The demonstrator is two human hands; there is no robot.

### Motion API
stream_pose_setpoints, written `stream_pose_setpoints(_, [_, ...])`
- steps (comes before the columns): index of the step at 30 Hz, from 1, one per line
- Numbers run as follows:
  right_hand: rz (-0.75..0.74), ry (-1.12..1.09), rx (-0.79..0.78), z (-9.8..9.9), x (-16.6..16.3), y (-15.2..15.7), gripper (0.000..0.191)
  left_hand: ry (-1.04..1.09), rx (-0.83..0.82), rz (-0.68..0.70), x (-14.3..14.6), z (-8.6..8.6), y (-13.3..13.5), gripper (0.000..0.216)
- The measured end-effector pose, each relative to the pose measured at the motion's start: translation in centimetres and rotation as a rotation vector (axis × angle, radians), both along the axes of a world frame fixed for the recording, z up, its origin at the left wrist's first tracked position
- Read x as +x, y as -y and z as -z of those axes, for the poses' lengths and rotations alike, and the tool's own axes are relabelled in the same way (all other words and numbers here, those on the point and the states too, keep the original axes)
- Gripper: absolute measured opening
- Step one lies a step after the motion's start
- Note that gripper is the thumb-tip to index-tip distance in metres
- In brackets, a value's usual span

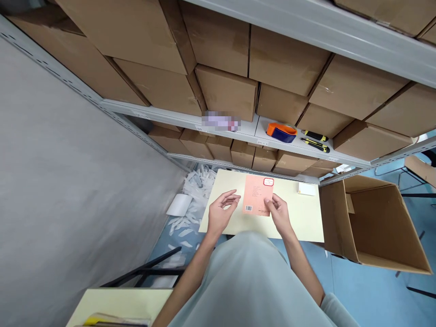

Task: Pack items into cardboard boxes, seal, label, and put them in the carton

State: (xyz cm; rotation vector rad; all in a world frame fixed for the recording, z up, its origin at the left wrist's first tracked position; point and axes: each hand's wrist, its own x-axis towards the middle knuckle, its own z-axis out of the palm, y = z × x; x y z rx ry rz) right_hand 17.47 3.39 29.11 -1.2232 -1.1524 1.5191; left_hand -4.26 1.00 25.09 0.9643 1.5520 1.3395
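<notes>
A pink book (pixel 256 200) with its barcode side facing me hovers over the pale yellow table (pixel 225 224). Printed lines run down its cover, and a white label with a red border sits in the top right corner. My right hand (pixel 279 212) grips it at the lower right edge, thumb on the face and fingers behind. To its left, my left hand (pixel 220 212) holds nothing; its fingers are curved and the thumb stands apart from them. A small white box (pixel 306 189) lies on the table's right side.
Shelves full of brown cartons (pixel 225 93) rise ahead. An orange and blue tape dispenser (pixel 282 132) and utility knives (pixel 315 141) lie on one shelf. A large open carton (pixel 381 222) stands right; paper scraps (pixel 200 181) litter the floor left, beside the grey wall (pixel 85 181).
</notes>
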Motion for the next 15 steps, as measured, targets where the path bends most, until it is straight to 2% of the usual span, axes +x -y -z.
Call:
stream_pose_setpoints(6, [0.004,-0.031,-0.022,-0.2,0.3,-0.1,0.052,0.054,-0.018,0.034,0.6,0.1,-0.2,0.042])
stream_pose_setpoints(15, [0.018,0.015,-0.005,-0.8,0.5,-0.2,0.057,0.102,-0.046,0.119,1.2,-0.4,-0.8,0.053])
